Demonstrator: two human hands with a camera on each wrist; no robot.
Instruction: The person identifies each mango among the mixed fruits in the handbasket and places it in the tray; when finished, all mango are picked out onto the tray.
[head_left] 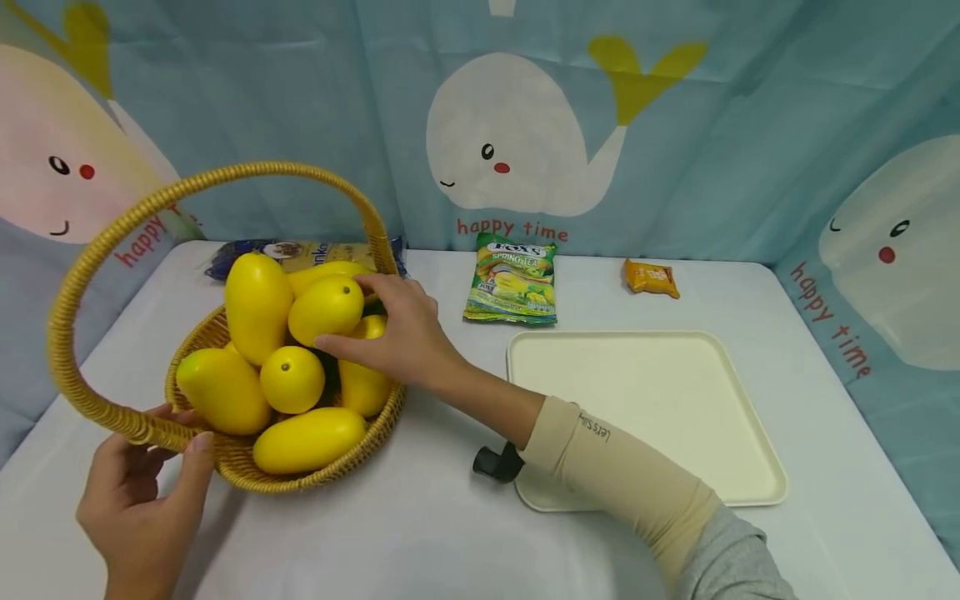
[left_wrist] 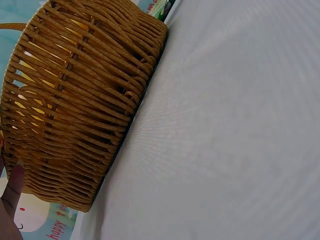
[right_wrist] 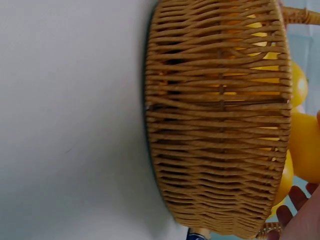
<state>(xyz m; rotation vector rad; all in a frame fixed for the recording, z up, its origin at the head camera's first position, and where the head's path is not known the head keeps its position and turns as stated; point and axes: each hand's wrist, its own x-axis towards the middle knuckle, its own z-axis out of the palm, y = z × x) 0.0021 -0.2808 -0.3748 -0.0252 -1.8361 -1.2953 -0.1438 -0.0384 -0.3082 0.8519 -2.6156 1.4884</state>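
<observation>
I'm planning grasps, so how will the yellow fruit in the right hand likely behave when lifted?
The yellow fruit probably feels firm, its skin looking taut and undented. Its smooth, shiny surface may slip. Being rounded, it could roll if released.

Soft, even light, faint shadow beside the basket (head_left: pixel 243 473), 2 wrist views duller, slightly soft

Passable along the surface (head_left: pixel 442 533) between wicker basket (head_left: pixel 247 458) and cream tray (head_left: pixel 660 400), nearside of the right forearm (head_left: pixel 487 396). Blocked at the basket's near left rim by the left hand (head_left: pixel 146 504), above by the arched handle (head_left: pixel 285 169), inside by close-packed mangoes (head_left: pixel 310 440) and the right hand (head_left: pixel 405 329). Free above the tray's right part.
</observation>
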